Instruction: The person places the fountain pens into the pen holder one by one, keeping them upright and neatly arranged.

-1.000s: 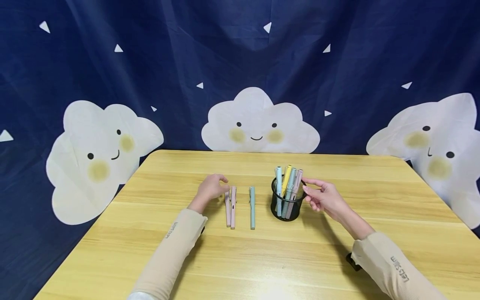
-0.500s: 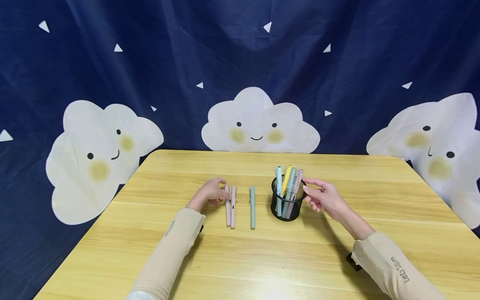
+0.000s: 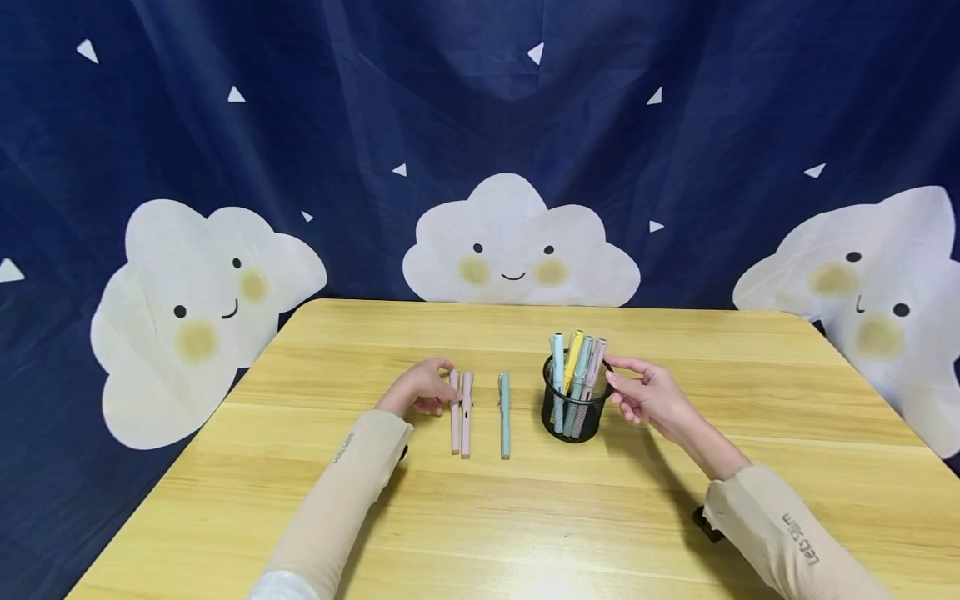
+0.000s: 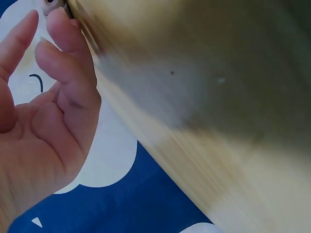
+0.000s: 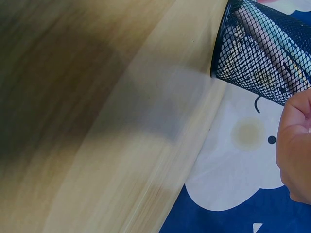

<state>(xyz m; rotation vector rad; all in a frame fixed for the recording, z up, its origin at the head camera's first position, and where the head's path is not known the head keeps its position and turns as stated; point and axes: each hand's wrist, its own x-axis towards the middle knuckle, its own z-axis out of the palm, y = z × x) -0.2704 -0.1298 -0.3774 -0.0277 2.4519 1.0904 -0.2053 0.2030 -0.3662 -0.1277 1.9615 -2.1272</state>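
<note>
Two pale pink pens lie side by side on the table, the left pen [image 3: 454, 429] and the right pen [image 3: 467, 425]. My left hand [image 3: 422, 387] touches the upper part of the left one; in the left wrist view its thumb [image 4: 19, 43] and fingers stand apart near the pen's end. A teal pen [image 3: 505, 417] lies farther right. My right hand [image 3: 651, 396] pinches the rim of a black mesh pen holder [image 3: 572, 417] between thumb and fingers. Light blue, yellow, teal and mauve pens [image 3: 597, 367] stand in the holder.
The wooden table [image 3: 525, 517] reaches back to a dark blue curtain [image 3: 360, 100] printed with smiling white clouds. Both forearms wear beige sleeves [image 3: 333, 500], and a black strap piece [image 3: 707, 525] shows beneath the right one.
My left hand has come down slightly onto the left pink pen, whose slant has straightened so it lies nearly parallel to its neighbour. The right hand and pen holder have stayed put.
</note>
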